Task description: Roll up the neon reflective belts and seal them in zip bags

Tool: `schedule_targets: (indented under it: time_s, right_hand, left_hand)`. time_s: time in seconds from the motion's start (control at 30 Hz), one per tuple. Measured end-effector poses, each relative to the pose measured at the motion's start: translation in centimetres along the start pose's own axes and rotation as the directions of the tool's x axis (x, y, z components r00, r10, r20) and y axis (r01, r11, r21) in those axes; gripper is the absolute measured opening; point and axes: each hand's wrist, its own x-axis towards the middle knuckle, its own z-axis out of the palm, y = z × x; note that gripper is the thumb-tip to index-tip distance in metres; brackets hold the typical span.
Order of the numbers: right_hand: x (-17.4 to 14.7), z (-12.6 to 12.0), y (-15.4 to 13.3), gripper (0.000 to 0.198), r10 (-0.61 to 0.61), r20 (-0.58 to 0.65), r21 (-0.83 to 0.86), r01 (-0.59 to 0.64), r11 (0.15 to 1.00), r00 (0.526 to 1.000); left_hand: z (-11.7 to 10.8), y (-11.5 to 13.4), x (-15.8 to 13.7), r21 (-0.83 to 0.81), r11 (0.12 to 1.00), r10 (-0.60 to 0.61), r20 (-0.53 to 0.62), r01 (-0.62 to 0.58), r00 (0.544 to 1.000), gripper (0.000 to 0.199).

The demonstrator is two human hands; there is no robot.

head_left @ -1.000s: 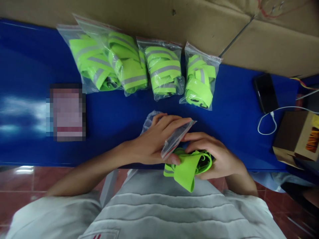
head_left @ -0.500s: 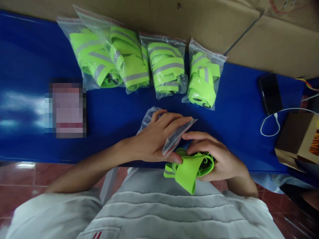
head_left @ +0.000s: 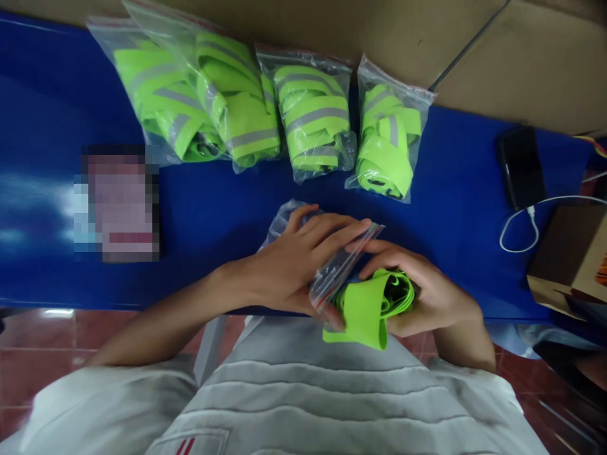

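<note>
A clear zip bag [head_left: 334,276] lies under my left hand [head_left: 303,256], its red-striped mouth facing right. My left fingers and thumb hold the mouth apart, the thumb touching the green strap too. Closed round a rolled neon-green strap [head_left: 363,309] is my right hand [head_left: 429,294]; its forefinger reaches to the bag's mouth. The roll sits right at that mouth, with a loose loop hanging toward me. How much of it is inside the bag I cannot tell. Farther back, several zip bags [head_left: 313,117] hold similar green straps with grey reflective stripes.
Along the far edge of the blue table [head_left: 203,221] stand cardboard boxes [head_left: 497,69]. At the right are a black phone [head_left: 520,167], a white cable [head_left: 535,237] and an open carton [head_left: 564,253]. A blurred-out dark-edged object [head_left: 124,208] lies on the left.
The green strap roll has come up against the bag's mouth, moved slightly up and right by my right hand. My left hand keeps its hold on the bag. The view has shifted a little.
</note>
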Motion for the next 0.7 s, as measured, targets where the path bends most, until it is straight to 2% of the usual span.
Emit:
schedule_targets:
  time_s: [0.1, 0.23, 0.33, 0.5, 0.63, 0.7]
  right_hand:
    - [0.2, 0.0, 0.3, 0.058, -0.002, 0.123, 0.025, -0.002, 1.000, 0.992]
    - [0.3, 0.9, 0.7, 0.052, 0.090, 0.244, -0.061, -0.077, 0.995, 0.966]
    - [0.4, 1.4, 0.9, 0.056, 0.144, 0.270, -0.129, -0.112, 0.985, 0.952]
    - [0.6, 1.2, 1.2, 0.052, 0.178, 0.296, -0.210, -0.118, 0.971, 0.939]
    - [0.5, 0.3, 0.7, 0.057, 0.138, 0.274, -0.089, -0.117, 0.989, 0.952]
    - [0.1, -0.4, 0.3, 0.055, 0.172, 0.272, 0.029, -0.186, 0.982, 0.947]
  left_hand:
    - [-0.2, -0.1, -0.1, 0.026, 1.000, -0.014, 0.101, 0.011, 0.995, 0.123]
    - [-0.5, -0.3, -0.5, 0.021, 1.000, -0.010, 0.193, 0.006, 0.981, 0.113]
    - [-0.9, 0.0, -0.6, 0.064, 0.998, 0.011, 0.171, -0.023, 0.985, 0.105]
    - [-1.5, 0.5, -0.7, 0.285, 0.958, -0.021, 0.064, 0.002, 0.998, 0.090]
    - [-1.5, 0.2, -0.8, 0.283, 0.959, -0.024, 0.077, 0.002, 0.997, 0.083]
    - [-1.5, 0.1, -0.8, 0.316, 0.949, -0.024, 0.071, 0.001, 0.997, 0.078]
